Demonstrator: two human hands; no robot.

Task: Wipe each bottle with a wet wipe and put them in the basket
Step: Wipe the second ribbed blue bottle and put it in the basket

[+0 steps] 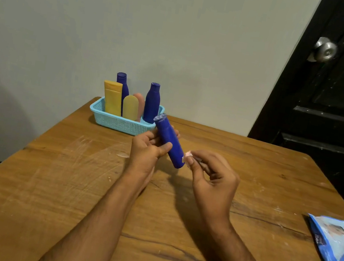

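Head cam, near to far. Both forearms enter from bottom edge, elbows cut off by frame. Wet-wipe pack (338,249) lies on table (41,188) well off to the right of the right fingers; its right side is cut by frame edge, print too small to read beyond a few letters.

Right hand (212,181): palm facing left, fingers curled, thumb and fingertips pinching a small wet wipe (187,156). Only a pale scrap of it shows past the fingertips, rest hidden in the pinch. Wipe touches the near, lower end of the blue bottle (170,140).

Left hand (147,149): fingers wrapped round the bottle's mid body, thumb across the front, other fingertips mostly hidden behind it; one tip peeks out on the far side. Bottle is held off the table, tilted, cap end up and away to the left, base end down toward the right fingers. Cap looks blurred, detail unclear.

Small pale smear on the wood just left of the left hand; cannot tell what it is.

Beyond the left fingers: teal basket (117,124) at table's far edge, against the wall. Upright in it: yellow bottle (112,99), dark blue bottle (122,82) partly hidden behind it, pale yellow bottle (130,108), pink bottle (140,101) mostly hidden behind that, another blue bottle (152,102). Held bottle's cap overlaps the basket's right corner in view.

Far right: dark door (343,103) w/ metal knob (324,50), top cut off.
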